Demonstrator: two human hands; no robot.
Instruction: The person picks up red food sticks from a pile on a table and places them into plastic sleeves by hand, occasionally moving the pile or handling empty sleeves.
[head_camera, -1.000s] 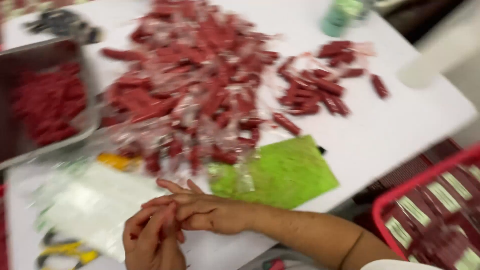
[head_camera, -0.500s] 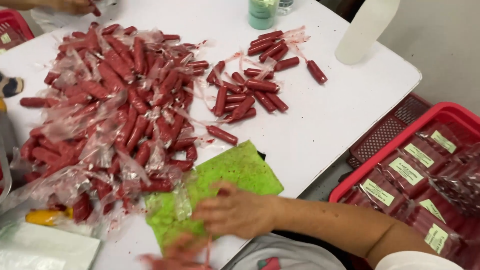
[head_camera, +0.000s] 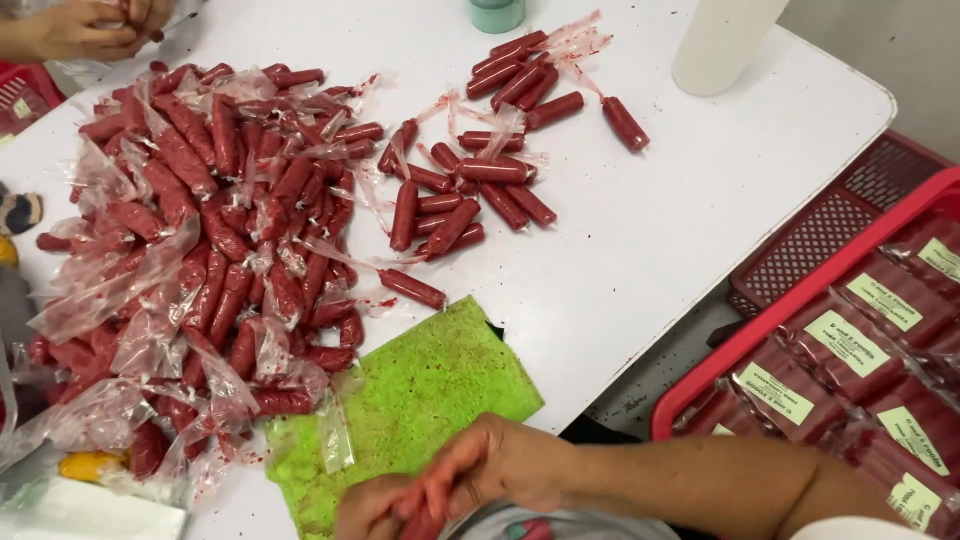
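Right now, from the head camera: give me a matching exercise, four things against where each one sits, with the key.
Things:
1. green speckled cloth
2. red plastic crate of labelled packs
3. white plastic bottle
4. big heap of red sticks in clear plastic wrappers

Places:
A. far right part of the white table, upright
B. off the table's right edge, lower down
C. near table edge, just beyond the person's two hands
D. left half of the table

Pairs: 1-C, 2-B, 3-A, 4-D
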